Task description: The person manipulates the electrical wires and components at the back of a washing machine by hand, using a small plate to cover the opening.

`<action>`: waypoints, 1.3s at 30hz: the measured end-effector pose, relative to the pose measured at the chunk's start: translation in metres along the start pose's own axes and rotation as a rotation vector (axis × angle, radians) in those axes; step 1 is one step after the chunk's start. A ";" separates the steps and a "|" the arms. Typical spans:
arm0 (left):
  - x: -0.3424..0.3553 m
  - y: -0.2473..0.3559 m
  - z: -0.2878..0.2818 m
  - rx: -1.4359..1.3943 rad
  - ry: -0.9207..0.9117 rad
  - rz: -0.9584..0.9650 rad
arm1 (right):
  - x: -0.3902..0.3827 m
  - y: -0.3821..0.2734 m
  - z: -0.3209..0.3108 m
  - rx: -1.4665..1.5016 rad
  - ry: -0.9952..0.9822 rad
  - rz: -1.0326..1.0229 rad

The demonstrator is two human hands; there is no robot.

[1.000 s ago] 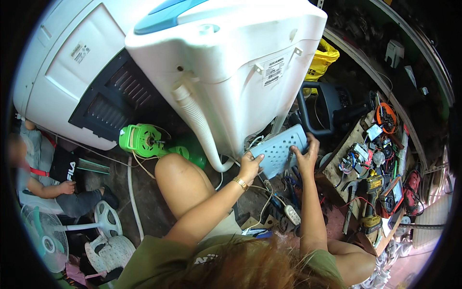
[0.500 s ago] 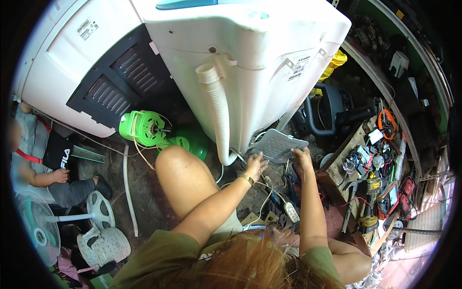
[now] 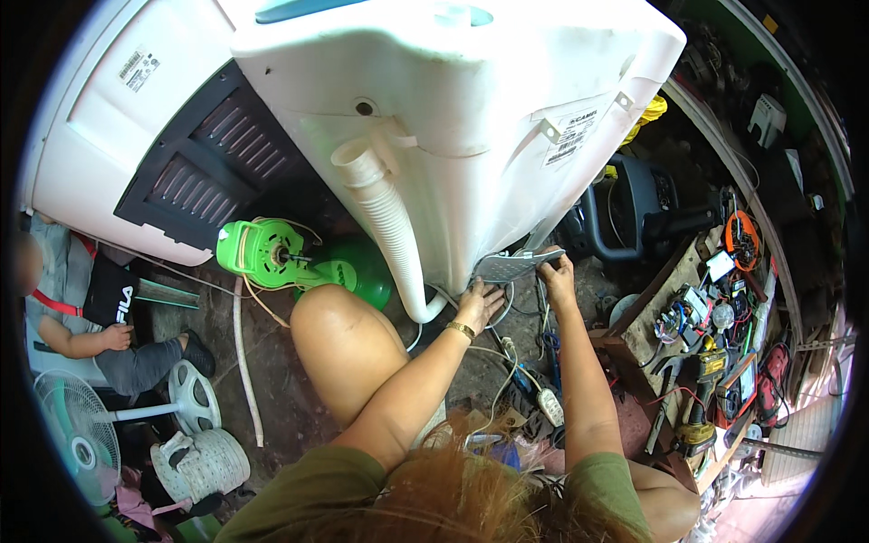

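Observation:
A grey perforated plastic cover (image 3: pixel 509 267) sits tilted, seen nearly edge-on, at the lower edge of a white washing machine (image 3: pixel 507 154). My right hand (image 3: pixel 558 275) pinches the cover's right end between thumb and fingers. Beside its left end is my left hand (image 3: pixel 478 306), a gold watch on the wrist, its fingers stretched apart; whether they touch the cover I cannot tell. A ribbed white drain hose (image 3: pixel 394 222) hangs down the machine's corner, its lower end just left of my left hand.
A green fan motor (image 3: pixel 267 255) lies left of my knee. A person sits at far left near a standing fan (image 3: pixel 80 434). On the right, a wooden bench (image 3: pixel 634 339) holds a yellow cordless drill (image 3: pixel 701 398) and electronic parts. A white power strip (image 3: pixel 549 407) and cables lie below my hands.
The cover has tilted and moved up closer to the machine's base. My left hand's fingers have spread; my right hand has moved slightly up and left with the cover.

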State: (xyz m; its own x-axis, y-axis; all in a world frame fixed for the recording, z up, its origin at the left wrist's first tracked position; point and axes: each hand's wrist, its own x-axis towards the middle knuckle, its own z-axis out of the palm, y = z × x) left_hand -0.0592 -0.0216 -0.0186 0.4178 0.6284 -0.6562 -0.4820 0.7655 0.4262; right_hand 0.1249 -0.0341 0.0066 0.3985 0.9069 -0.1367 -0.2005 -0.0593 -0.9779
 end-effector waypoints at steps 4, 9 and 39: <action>-0.001 -0.002 0.005 -0.009 0.074 0.044 | 0.000 -0.006 0.009 0.008 -0.058 -0.074; -0.005 0.000 0.007 -0.089 0.013 0.022 | 0.010 -0.011 0.018 -0.065 -0.082 -0.068; -0.027 0.021 0.032 0.113 0.139 -0.102 | 0.009 0.017 0.061 -0.277 0.344 -0.218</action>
State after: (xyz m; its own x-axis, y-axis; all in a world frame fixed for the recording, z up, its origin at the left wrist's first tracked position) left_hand -0.0561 -0.0180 0.0288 0.3461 0.5275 -0.7759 -0.3502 0.8398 0.4148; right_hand 0.0705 -0.0012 -0.0020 0.6865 0.7230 0.0774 0.1473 -0.0341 -0.9885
